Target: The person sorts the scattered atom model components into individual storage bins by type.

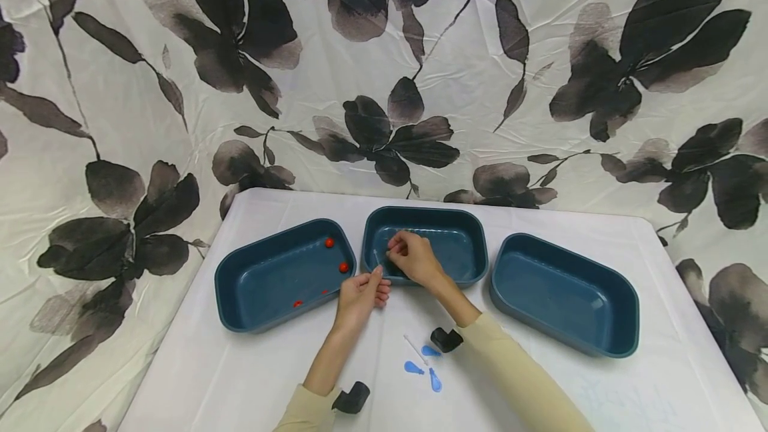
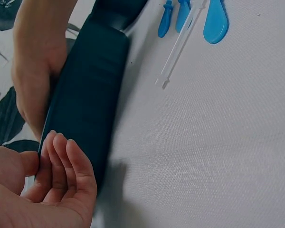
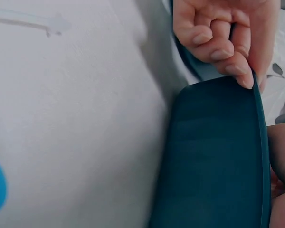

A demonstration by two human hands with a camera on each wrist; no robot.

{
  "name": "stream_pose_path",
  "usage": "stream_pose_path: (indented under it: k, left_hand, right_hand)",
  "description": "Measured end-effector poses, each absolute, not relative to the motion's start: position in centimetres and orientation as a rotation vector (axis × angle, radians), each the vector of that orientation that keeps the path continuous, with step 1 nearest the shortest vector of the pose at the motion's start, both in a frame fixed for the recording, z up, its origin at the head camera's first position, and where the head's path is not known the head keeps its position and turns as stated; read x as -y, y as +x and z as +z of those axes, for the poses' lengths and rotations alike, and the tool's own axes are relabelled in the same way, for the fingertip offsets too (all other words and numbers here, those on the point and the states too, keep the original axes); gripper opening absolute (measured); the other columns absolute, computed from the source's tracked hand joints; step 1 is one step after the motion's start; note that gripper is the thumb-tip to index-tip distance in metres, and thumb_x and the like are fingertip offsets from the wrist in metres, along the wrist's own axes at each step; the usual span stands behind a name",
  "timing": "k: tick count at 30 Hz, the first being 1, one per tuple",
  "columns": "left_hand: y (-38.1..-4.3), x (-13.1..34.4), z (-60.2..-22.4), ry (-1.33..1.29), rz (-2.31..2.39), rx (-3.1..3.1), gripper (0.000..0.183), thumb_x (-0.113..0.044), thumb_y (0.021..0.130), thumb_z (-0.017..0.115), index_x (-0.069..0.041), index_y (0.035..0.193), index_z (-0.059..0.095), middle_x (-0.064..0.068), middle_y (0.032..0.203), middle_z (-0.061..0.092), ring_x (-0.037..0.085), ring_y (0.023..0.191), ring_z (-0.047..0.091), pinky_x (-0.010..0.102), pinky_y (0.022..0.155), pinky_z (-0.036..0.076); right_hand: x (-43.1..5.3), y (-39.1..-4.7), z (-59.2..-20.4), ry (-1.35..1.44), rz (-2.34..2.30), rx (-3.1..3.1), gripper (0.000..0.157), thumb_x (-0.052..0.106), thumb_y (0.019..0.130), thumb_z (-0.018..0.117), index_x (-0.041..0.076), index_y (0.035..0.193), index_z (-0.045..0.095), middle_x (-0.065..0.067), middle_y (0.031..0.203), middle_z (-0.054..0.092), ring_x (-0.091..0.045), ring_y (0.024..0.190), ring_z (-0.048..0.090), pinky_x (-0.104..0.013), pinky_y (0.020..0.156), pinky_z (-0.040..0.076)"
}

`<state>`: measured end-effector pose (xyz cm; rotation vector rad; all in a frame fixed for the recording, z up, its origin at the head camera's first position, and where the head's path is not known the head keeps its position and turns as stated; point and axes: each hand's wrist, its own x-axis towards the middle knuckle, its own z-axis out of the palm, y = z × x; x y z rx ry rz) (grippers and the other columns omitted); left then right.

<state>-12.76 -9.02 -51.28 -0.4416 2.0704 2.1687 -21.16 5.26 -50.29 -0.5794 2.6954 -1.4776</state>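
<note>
step in hand is prob. fine 2-handed work at the middle dark-blue rectangular plastic tray (image 1: 459, 255) on the white-covered desk (image 1: 180, 365). l hand (image 1: 362, 292), fingers bent, is at its front-left corner; r hand (image 1: 414, 260), fingers bent, is over its inside. can't tell how tight or on what. thin clear plastic tube (image 1: 415, 349) + 3 blue teardrop-shaped bulbs (image 1: 412, 367) lie nearer. next move prob. needs steady fingertips.

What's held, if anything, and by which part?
The left hand seems to pinch the near rim of the middle dark-blue rectangular tray; whether the right hand holds anything cannot be told.
</note>
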Motion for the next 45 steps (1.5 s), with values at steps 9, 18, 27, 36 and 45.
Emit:
stream_pose_path:
  k: [9,18,27,36,45]
  left_hand:
    - [-12.8,9.0,-51.3,-0.448,2.163,-2.073,0.042,-0.027,0.107,0.057,0.013,0.102,0.070,0.004,0.074,0.069,0.010,0.061,0.063,0.019,0.059,0.056]
    - [-12.8,8.7,-51.3,-0.478,2.161,-2.085,0.039,-0.024,0.107,0.059,0.012,0.099,0.071,0.004,0.073,0.068,0.010,0.061,0.062,0.019,0.059,0.056]
    - [-12.8,8.7,-51.3,-0.476,2.166,-2.084,0.040,-0.025,0.107,0.059,0.013,0.099,0.070,0.005,0.074,0.068,0.011,0.061,0.063,0.019,0.059,0.056]
    - [-12.8,8.7,-51.3,-0.500,2.144,-2.085,0.040,-0.026,0.107,0.059,0.012,0.100,0.071,0.005,0.074,0.068,0.012,0.062,0.063,0.020,0.061,0.057]
    - [-12.7,8.6,-51.0,-0.489,2.147,-2.087,0.040,-0.024,0.107,0.058,0.013,0.100,0.070,0.005,0.073,0.068,0.011,0.061,0.062,0.020,0.059,0.056]
  right_hand:
    - [-6.5,-19.9,-50.0,-0.448,-1.622,-2.657,0.006,0.003,0.091,0.076,0.003,0.096,0.072,-0.006,0.085,0.072,-0.015,0.075,0.068,-0.027,0.071,0.055]
    - [-7.6,-18.3,-49.3,-0.336,-1.803,-2.554,0.006,0.004,0.092,0.074,0.003,0.098,0.071,-0.009,0.088,0.073,-0.019,0.076,0.069,-0.021,0.062,0.051]
    - [-8.4,-16.7,-48.9,-0.228,-1.954,-2.425,0.011,0.002,0.093,0.074,-0.003,0.103,0.070,-0.016,0.091,0.071,-0.032,0.079,0.071,-0.021,0.066,0.056]
    - [-9.2,-15.1,-48.5,-0.217,-2.005,-2.345,0.011,0.004,0.095,0.073,-0.001,0.104,0.070,-0.014,0.093,0.071,-0.026,0.082,0.071,-0.027,0.075,0.061]
    - [-10.0,-13.4,-48.6,-0.327,-1.911,-2.404,0.013,0.009,0.094,0.076,0.005,0.105,0.071,-0.004,0.095,0.071,-0.015,0.088,0.069,-0.022,0.080,0.057]
